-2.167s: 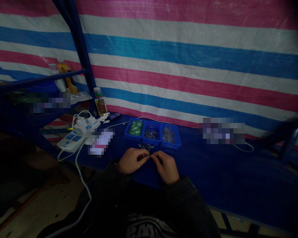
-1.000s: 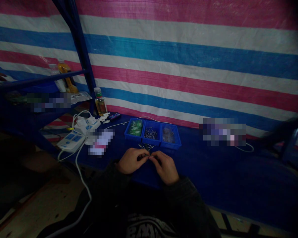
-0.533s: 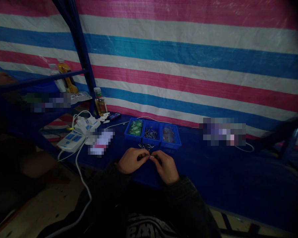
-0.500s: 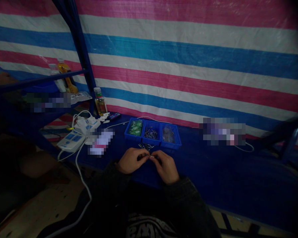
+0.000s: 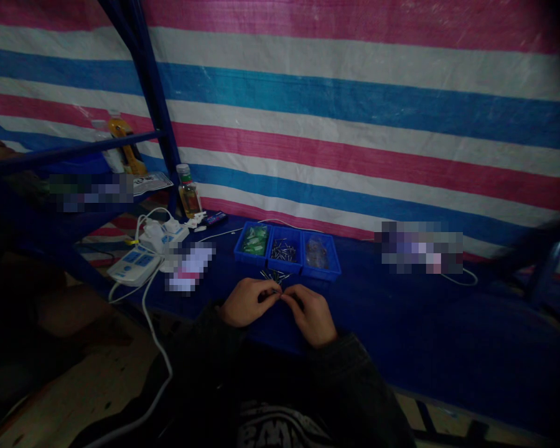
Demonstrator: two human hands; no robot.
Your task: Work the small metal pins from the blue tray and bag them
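Note:
Over the front of the blue table [image 5: 382, 323], my left hand [image 5: 246, 303] and my right hand [image 5: 312, 313] meet fingertip to fingertip. Both are closed in a pinch around a thin metal piece, mostly hidden by the fingers; its exact kind is too small to tell. Just beyond them lies a small loose pile of thin metal pieces [image 5: 274, 274]. Behind the pile stand three joined blue bins: the left bin holds green packets [image 5: 254, 239], the middle one many short metal pieces [image 5: 284, 251], the right one clear small parts or bags [image 5: 316, 253].
Left of the bins lie a blurred-out phone-like item [image 5: 191, 267] and white power strips [image 5: 135, 266] with cables. A bottle [image 5: 188, 191] stands by the blue frame post [image 5: 156, 93]. A striped sheet [image 5: 354, 118] hangs behind. At far left, another person's arm shows dimly.
My hands stay in nearly the same place. The shiny thin piece seen between my fingertips is now more hidden. The other person's hand at far left has moved further left.

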